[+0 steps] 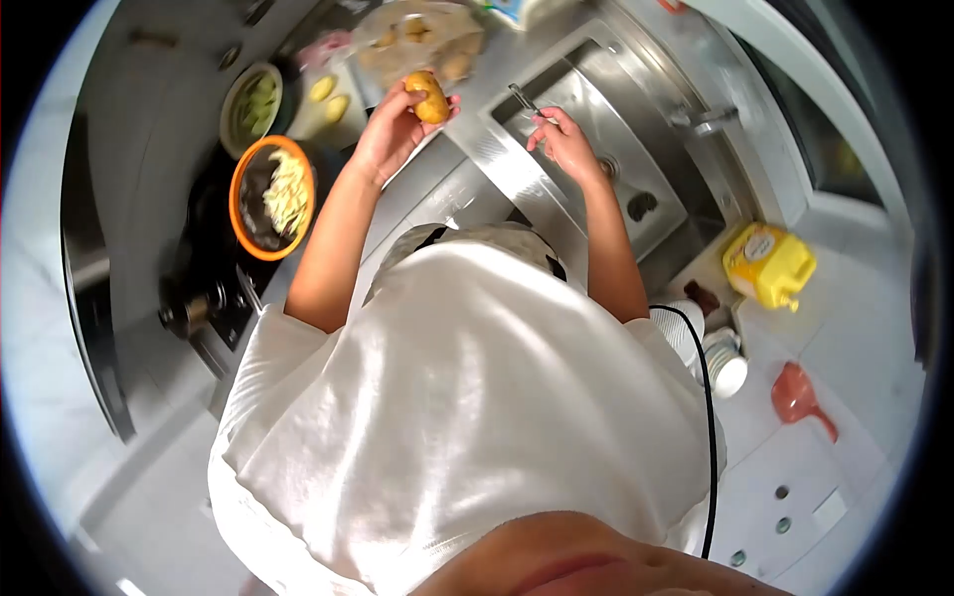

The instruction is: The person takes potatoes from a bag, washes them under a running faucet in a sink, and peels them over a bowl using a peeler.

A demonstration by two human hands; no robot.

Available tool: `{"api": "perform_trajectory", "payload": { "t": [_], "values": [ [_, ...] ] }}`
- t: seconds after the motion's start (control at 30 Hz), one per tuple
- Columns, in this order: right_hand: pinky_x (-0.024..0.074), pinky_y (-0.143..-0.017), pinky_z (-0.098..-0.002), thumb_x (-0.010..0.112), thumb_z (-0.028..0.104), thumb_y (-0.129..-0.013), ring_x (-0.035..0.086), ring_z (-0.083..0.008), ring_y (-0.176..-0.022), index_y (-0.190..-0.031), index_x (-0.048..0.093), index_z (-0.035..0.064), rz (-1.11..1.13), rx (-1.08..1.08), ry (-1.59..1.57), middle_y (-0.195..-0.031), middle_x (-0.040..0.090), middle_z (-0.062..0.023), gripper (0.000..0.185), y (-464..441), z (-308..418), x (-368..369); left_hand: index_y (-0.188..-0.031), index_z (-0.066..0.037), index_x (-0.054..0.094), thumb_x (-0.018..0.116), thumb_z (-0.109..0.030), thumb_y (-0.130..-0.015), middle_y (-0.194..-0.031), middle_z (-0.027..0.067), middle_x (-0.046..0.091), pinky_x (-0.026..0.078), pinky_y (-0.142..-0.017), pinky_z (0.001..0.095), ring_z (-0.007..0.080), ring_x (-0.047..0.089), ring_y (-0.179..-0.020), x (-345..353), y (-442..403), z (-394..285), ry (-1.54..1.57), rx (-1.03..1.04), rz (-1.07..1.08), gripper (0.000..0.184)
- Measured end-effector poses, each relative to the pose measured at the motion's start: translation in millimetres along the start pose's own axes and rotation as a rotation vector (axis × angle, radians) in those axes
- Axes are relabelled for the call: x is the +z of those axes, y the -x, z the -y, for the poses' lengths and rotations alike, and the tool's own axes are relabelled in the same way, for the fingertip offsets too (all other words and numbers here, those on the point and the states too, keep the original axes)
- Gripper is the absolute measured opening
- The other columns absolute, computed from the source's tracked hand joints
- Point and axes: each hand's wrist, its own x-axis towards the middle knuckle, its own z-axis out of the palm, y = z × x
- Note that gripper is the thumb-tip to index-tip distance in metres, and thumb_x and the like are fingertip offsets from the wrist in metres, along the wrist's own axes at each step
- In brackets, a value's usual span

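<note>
An unpeeled yellow-brown potato (427,98) is gripped in my left hand (396,129), fingers and thumb around it, above the counter edge left of the sink. My right hand (566,145) is closed on the handle of a metal peeler (523,100), held over the sink (636,149). The peeler's head points up and left, apart from the potato. Beyond my left hand, two pale peeled potatoes (336,107) lie on a light board (343,84). A clear plastic bag (467,40) with several more potatoes lies behind it.
To the left, an orange-rimmed bowl (237,214) holds pale cut strips, and another bowl (227,117) holds green pieces. A metal faucet (711,121) reaches over the sink's right side. A yellow jug (770,263) and a red scoop (798,395) are at the right.
</note>
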Motion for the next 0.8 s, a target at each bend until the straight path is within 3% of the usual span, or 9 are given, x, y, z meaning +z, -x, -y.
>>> {"api": "perform_trajectory", "payload": {
  "t": [0.03, 0.1, 0.23, 0.37, 0.47, 0.53, 0.63, 0.73, 0.8],
  "values": [
    [0.0314, -0.049, -0.0215, 0.054, 0.022, -0.106, 0.036, -0.0037, -0.053, -0.123, 0.057, 0.0038, 0.018, -0.063, 0.025, -0.078, 0.071, -0.0043, 0.025, -4.1, 17.0, 29.9, -0.143, 0.001, 0.043, 0.055, -0.011, -0.098, -0.135, 0.0215, 0.055, 0.054, -0.108, 0.0487, 0.0381, 0.062, -0.123, -14.9, 19.0, -16.6, 0.028, 0.089, -0.031, 0.048],
    [0.0313, -0.048, -0.0213, 0.055, 0.022, -0.106, 0.036, -0.0039, -0.053, -0.121, 0.056, 0.0041, 0.164, -0.127, 0.031, -0.080, 0.071, -0.0062, 0.024, -16.5, 39.4, 84.2, -0.144, 0.000, 0.047, 0.058, -0.016, -0.101, -0.134, 0.0179, 0.056, 0.053, -0.109, 0.0500, 0.0367, 0.060, -0.126, -41.8, 62.4, -48.5, 0.056, 0.236, -0.112, 0.047],
    [0.0303, -0.046, -0.0216, 0.055, 0.024, -0.107, 0.036, -0.0031, -0.049, -0.121, 0.056, 0.0031, 0.337, -0.151, -0.009, -0.086, 0.073, -0.0095, 0.025, -20.4, 70.6, 209.1, -0.148, -0.012, 0.051, 0.066, -0.013, -0.099, -0.135, 0.0003, 0.059, 0.053, -0.094, 0.0298, 0.0135, 0.061, -0.112, -124.3, 144.5, -80.9, -0.039, 0.414, -0.294, 0.052],
    [0.0295, -0.045, -0.0200, 0.057, 0.024, -0.107, 0.038, -0.0018, -0.049, -0.120, 0.056, 0.0019, 0.413, -0.122, -0.110, -0.095, 0.075, -0.0092, 0.026, -0.8, 97.2, 329.0, -0.143, -0.006, 0.048, 0.068, 0.012, -0.088, -0.143, 0.0093, 0.055, 0.052, -0.106, 0.0356, 0.0219, 0.057, -0.130, -177.4, 208.9, -83.7, -0.081, 0.608, -0.323, 0.062],
    [0.0251, -0.045, -0.0206, 0.071, 0.019, -0.099, 0.036, 0.0006, -0.051, -0.123, 0.059, 0.0002, 0.364, -0.164, -0.115, -0.092, 0.067, 0.0012, 0.033, -5.3, 79.8, 399.2, -0.132, -0.007, 0.050, 0.069, 0.017, -0.082, -0.145, 0.0118, 0.054, 0.050, -0.109, 0.0352, 0.0227, 0.054, -0.135, -195.8, 241.2, -81.6, -0.322, 0.703, -0.330, 0.059],
    [0.0282, -0.047, -0.0196, 0.076, 0.019, -0.096, 0.042, 0.0012, -0.059, -0.125, 0.059, 0.0001, 0.443, -0.119, -0.130, -0.094, 0.065, 0.0023, 0.038, -7.3, 71.7, 432.3, -0.124, -0.007, 0.050, 0.067, 0.020, -0.077, -0.145, 0.0107, 0.053, 0.049, -0.109, 0.0336, 0.0204, 0.054, -0.134, -212.5, 262.3, -72.6, -0.380, 0.706, -0.400, 0.057],
    [0.0340, -0.049, -0.0193, 0.076, 0.018, -0.096, 0.048, -0.0003, -0.062, -0.126, 0.060, -0.0002, 0.474, -0.140, -0.025, -0.100, 0.069, -0.0006, 0.038, -5.4, 73.9, 447.3, -0.134, -0.007, 0.048, 0.069, 0.020, -0.076, -0.146, 0.0097, 0.050, 0.052, -0.104, 0.0316, 0.0198, 0.057, -0.129, -233.4, 271.6, -64.9, -0.483, 0.771, -0.404, 0.067],
    [0.0463, -0.056, -0.0210, 0.075, 0.018, -0.096, 0.060, -0.0051, -0.069, -0.127, 0.061, -0.0012, 0.513, -0.262, 0.079, -0.108, 0.072, -0.0042, 0.039, -9.7, 71.8, 452.5, -0.141, -0.006, 0.049, 0.074, 0.013, -0.077, -0.133, 0.0097, 0.059, 0.055, -0.096, 0.0289, 0.0185, 0.063, -0.116, -237.6, 277.2, -63.3, -0.499, 0.586, -0.505, 0.072],
    [0.0554, -0.068, -0.0253, 0.072, 0.020, -0.099, 0.069, -0.0105, -0.079, -0.122, 0.066, -0.0008, 0.577, -0.386, 0.192, -0.103, 0.074, -0.0047, 0.031, -11.0, 74.1, 453.4, -0.142, -0.004, 0.052, 0.078, 0.005, -0.078, -0.115, 0.0101, 0.067, 0.055, -0.091, 0.0259, 0.0162, 0.067, -0.103, -238.6, 274.1, -69.0, -0.847, 0.369, -0.491, 0.071]
  ]
}}
